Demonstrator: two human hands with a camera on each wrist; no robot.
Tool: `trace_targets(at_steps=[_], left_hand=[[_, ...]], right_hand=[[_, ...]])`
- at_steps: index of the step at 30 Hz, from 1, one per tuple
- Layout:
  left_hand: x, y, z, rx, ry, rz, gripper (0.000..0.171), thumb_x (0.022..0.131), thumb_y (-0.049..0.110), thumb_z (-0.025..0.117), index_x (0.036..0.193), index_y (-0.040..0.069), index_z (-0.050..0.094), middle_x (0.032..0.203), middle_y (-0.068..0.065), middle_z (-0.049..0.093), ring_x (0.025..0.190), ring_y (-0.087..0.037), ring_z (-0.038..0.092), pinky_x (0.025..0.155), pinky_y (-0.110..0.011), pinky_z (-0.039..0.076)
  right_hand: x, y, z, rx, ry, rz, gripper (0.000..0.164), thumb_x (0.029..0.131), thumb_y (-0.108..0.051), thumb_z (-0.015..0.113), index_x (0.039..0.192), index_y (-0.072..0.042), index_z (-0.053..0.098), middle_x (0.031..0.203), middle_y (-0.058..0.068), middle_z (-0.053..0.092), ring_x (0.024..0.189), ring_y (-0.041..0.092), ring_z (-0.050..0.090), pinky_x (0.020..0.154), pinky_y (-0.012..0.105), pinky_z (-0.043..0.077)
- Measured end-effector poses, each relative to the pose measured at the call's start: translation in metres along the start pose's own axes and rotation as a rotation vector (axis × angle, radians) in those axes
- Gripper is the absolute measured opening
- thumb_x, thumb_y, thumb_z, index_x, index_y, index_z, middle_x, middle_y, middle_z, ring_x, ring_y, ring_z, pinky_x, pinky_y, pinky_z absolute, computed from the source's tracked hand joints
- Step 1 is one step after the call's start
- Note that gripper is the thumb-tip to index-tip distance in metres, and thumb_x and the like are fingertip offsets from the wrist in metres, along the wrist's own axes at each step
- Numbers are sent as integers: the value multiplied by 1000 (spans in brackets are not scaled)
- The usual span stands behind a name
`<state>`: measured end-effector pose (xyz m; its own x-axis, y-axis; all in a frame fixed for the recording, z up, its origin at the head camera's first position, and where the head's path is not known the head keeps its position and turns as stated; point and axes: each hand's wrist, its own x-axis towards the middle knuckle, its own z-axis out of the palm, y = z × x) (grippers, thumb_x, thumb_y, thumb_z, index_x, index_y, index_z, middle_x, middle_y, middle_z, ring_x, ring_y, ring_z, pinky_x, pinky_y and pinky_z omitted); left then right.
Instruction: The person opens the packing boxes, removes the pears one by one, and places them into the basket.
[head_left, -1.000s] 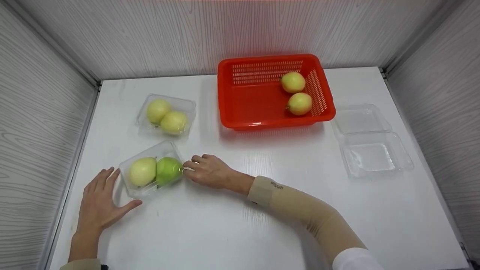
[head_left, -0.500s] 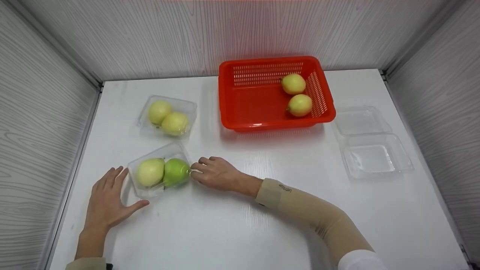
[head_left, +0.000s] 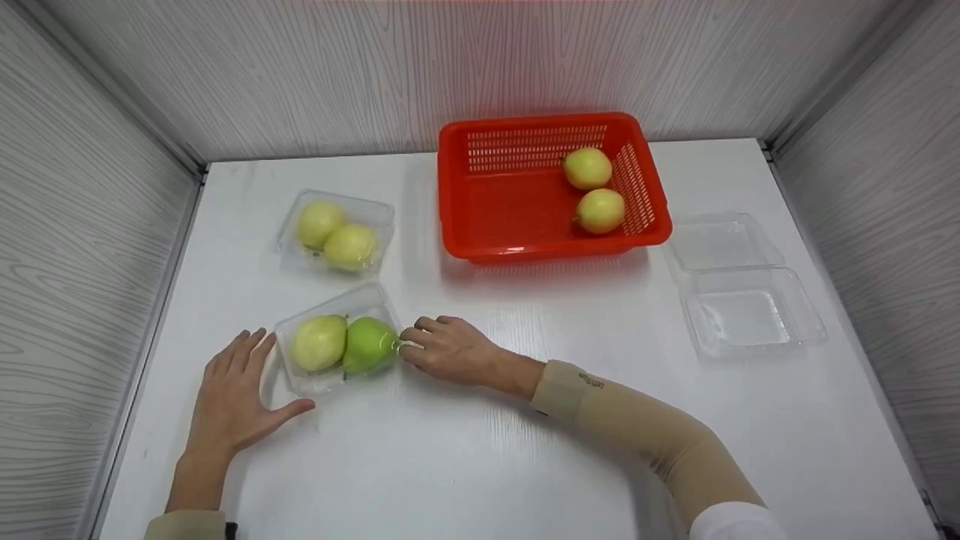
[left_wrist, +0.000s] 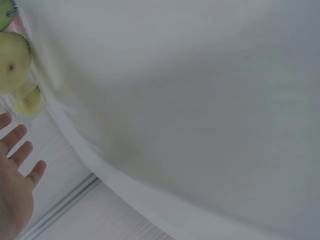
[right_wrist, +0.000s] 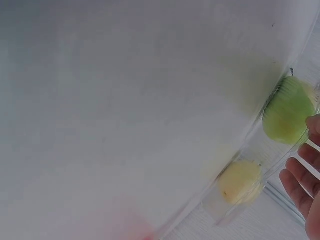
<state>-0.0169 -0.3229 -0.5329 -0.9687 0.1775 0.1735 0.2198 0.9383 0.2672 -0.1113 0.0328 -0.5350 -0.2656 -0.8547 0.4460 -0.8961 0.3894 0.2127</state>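
A clear plastic clamshell box (head_left: pixel 360 301) stands at the left of the white table in the head view. Inside it, a pale yellow pear-like fruit (head_left: pixel 319 343) lies against a bright green fruit (head_left: pixel 370 345). My right hand (head_left: pixel 454 352) pinches the box's right edge between thumb and curled fingers; the exact grip is partly hidden. On the opposite side my left hand (head_left: pixel 232 397) has its fingers straight and thumb spread, fingertips at the box's left edge. The left wrist view shows that hand (left_wrist: pixel 15 185) below the box; the green fruit (right_wrist: pixel 290 112) appears in the right wrist view.
Behind stands another clear box (head_left: pixel 379 214) with two yellow fruits (head_left: pixel 350 246). A red basket (head_left: pixel 510 251) at the back holds two more yellow fruits (head_left: pixel 600 211). An open clear clamshell (head_left: pixel 806 322) lies at the right. Wood-patterned walls (head_left: pixel 315 75) border the table.
The box with the yellow and green fruits has slid to the right along the table, both hands moving with it. The basket and other boxes stay put.
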Motion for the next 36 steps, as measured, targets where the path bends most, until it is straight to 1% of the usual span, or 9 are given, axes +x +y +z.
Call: trace_targets(at_steps=[7,18,28,36], left_hand=[[4,9,4,-1,11,28,116,68,72,82,152,0,48,157,-24,50,149,-46,39,120,-65,35],[10,21,10,5,0,58,116,69,76,80,152,1,49,157,-23,50,150,-45,39,120,-65,36],[18,33,16,19,5,91,119,68,79,78,154,2,48,158,-22,50,150,-43,39,120,-64,37],[23,43,19,24,-30,99,120,68,79,78,154,2,47,160,-20,48,153,-42,38,123,-61,35]], right_hand=[[-12,2,-8,11,29,-4,5,101,-19,68,105,-20,71,111,-7,76,97,14,71,72,22,62],[-29,6,-17,20,-6,13,7,100,-20,70,107,-21,71,113,-7,76,100,14,71,73,22,62],[-45,8,-24,26,-25,32,11,97,-20,74,107,-21,71,113,-6,76,102,14,71,75,25,64],[-57,10,-31,22,-4,29,8,97,-21,74,105,-21,72,110,-6,76,99,15,72,73,25,63]])
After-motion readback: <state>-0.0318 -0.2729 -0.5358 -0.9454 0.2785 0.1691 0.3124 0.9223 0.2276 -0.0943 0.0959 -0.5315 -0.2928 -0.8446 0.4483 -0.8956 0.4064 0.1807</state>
